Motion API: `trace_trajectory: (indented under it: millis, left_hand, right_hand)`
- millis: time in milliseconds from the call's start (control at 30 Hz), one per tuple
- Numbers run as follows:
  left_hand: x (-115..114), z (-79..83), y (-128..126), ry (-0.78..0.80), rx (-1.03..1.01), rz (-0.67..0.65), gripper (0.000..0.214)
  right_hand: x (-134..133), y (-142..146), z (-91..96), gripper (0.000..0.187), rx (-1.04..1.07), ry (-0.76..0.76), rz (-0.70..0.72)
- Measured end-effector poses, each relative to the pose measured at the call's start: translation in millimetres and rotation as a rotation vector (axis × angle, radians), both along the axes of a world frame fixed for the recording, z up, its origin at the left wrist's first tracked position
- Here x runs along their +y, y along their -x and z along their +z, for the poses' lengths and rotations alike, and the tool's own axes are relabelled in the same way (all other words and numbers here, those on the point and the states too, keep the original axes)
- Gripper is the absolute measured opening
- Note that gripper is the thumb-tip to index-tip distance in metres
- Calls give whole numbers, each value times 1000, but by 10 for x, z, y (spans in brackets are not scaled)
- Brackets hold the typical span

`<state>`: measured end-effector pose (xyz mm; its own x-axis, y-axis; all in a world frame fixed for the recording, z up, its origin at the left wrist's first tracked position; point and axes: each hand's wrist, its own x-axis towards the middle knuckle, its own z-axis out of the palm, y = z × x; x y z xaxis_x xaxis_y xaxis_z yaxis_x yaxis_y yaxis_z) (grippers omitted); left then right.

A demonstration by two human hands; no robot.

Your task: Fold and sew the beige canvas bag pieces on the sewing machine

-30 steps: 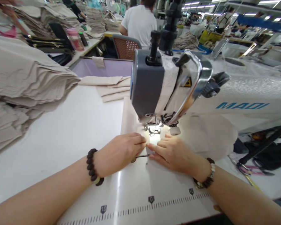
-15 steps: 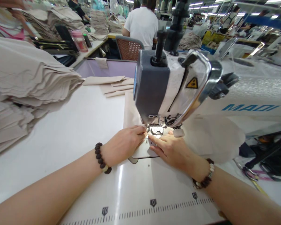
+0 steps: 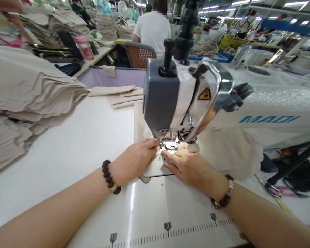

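My left hand (image 3: 135, 160) lies on a beige fabric piece (image 3: 141, 127) just left of the presser foot (image 3: 169, 145) of a grey and white sewing machine (image 3: 186, 100). Its fingers are curled, with the tips pressed on the cloth at the needle. My right hand (image 3: 187, 164) rests on the cloth to the right of the foot, fingers together and pointing at the needle. Both wrists wear dark bead bracelets. The fabric runs back under the machine head and bunches to the right (image 3: 229, 151).
A tall stack of beige fabric pieces (image 3: 28, 100) fills the left of the white table (image 3: 74, 148). Several folded pieces (image 3: 119, 94) lie at the back. A printed ruler (image 3: 167, 230) runs along the front edge. A person in a white shirt (image 3: 152, 29) sits ahead.
Both hands have slid forward with the fabric, closer to the presser foot. The cloth's near edge now lies farther from the ruler.
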<state>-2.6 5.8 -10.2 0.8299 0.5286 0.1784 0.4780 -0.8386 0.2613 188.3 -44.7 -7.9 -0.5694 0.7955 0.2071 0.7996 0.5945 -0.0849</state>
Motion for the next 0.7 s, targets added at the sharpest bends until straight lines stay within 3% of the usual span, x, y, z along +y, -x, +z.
trace_trajectory:
  millis: [700]
  left_hand:
    - [53, -1, 20, -25, -20, 4, 23]
  right_hand:
    - [15, 5, 20, 20, -2, 0, 16]
